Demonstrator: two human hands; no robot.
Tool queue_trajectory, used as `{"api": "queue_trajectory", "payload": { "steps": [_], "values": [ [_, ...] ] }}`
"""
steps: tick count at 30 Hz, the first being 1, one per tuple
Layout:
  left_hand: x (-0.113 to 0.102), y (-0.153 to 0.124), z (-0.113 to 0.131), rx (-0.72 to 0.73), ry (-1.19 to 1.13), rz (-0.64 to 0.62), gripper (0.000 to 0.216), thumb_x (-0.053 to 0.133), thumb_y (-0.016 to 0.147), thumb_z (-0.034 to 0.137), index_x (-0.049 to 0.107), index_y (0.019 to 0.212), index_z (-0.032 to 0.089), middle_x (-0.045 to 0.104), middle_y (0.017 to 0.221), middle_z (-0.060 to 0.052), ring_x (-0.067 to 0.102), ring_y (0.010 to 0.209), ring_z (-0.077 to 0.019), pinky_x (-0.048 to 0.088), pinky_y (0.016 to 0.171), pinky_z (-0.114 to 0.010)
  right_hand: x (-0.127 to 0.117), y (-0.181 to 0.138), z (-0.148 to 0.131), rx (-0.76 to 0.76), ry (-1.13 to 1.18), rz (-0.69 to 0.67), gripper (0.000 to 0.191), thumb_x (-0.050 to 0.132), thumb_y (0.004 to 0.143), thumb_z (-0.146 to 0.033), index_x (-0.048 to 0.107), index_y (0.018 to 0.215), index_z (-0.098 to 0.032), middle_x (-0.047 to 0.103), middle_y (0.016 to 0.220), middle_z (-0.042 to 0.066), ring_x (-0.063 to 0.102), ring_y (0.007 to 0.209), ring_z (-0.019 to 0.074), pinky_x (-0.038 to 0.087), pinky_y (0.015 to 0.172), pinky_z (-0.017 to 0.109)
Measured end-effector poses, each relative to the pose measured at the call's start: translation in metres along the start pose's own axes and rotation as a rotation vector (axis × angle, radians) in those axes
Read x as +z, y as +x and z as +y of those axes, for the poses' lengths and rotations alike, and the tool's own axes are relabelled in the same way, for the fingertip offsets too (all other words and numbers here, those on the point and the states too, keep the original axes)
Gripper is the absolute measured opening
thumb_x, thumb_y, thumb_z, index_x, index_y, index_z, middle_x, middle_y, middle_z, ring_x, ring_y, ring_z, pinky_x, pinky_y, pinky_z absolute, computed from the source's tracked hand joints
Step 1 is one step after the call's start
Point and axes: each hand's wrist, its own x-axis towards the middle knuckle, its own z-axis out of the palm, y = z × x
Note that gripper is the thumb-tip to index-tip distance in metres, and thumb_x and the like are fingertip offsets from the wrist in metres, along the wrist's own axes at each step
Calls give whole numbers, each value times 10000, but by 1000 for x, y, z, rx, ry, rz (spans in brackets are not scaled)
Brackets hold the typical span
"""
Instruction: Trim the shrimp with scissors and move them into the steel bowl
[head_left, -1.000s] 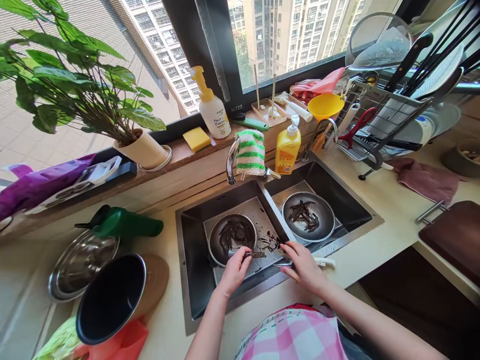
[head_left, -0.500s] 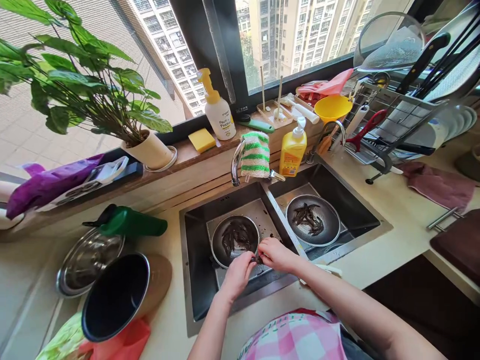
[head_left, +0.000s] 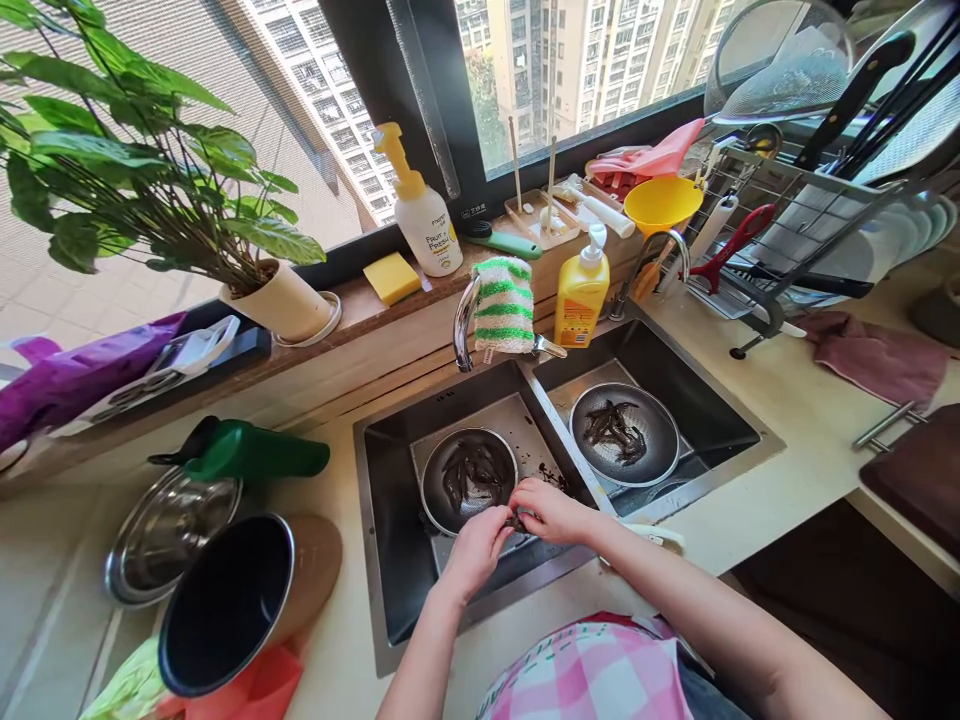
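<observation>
My left hand [head_left: 478, 548] and my right hand [head_left: 551, 510] meet over the near right part of the left sink basin [head_left: 390, 560]. Both are closed, with the fingertips pinching a small dark piece [head_left: 516, 521], mostly hidden by the fingers; I cannot make out its kind. Just beyond my left hand, a round pan-like strainer [head_left: 470, 434] holds several slender dark pieces [head_left: 476, 470]. A similar round vessel [head_left: 667, 450] with more dark pieces [head_left: 615, 430] stands in the right basin. Small dark scraps [head_left: 551, 472] lie on the left basin's floor beyond my right hand.
A faucet [head_left: 461, 320] with a striped cloth [head_left: 504, 305] and a yellow pump bottle [head_left: 582, 290] stand behind the sink. At left are a large pot [head_left: 225, 605], a metal lid or bowl [head_left: 176, 530] and a green container [head_left: 262, 450]. A dish rack [head_left: 795, 240] stands right.
More dark scraps lie on the left basin's floor beside my right hand. My fingers have shifted slightly around the small dark piece. The camera view has turned a little.
</observation>
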Motion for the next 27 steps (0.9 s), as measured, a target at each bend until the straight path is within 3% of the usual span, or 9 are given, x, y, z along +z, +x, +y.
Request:
{"api": "queue_trajectory", "payload": {
  "steps": [6,16,19,22,27],
  "values": [
    [-1,0,5,1,6,12,196,365,858,254,548,908,205,597,848,-39,536,763,-166,408,683,-257,0,1,1,24,-59,-52,124,520,721,-143,591,822,-156,603,791,42,518,782,160,389,732,265],
    [0,-4,3,-45,41,24,198,358,858,255,545,911,216,608,842,-31,549,758,-168,410,675,-259,4,1,3,73,-218,-1,94,526,699,-167,617,682,-186,622,667,16,518,698,158,356,693,267],
    [-1,-6,0,-62,32,33,204,355,859,270,543,924,224,611,848,-32,553,770,-172,413,681,-267,4,2,10,141,-274,-11,101,539,711,-166,636,703,-189,644,701,38,544,724,182,369,699,286],
    [-1,-7,-4,-74,-24,62,211,360,860,290,541,947,223,610,885,-41,553,812,-175,423,723,-284,6,1,18,317,-337,-19,103,576,705,-139,656,759,-176,651,732,84,562,751,220,393,652,290],
    [-3,-9,-5,-64,-153,138,230,355,864,317,535,950,202,582,923,-65,539,857,-175,427,782,-303,5,-3,19,448,-270,100,156,525,775,-180,656,691,-164,639,730,89,572,755,212,419,633,280]
  ]
}}
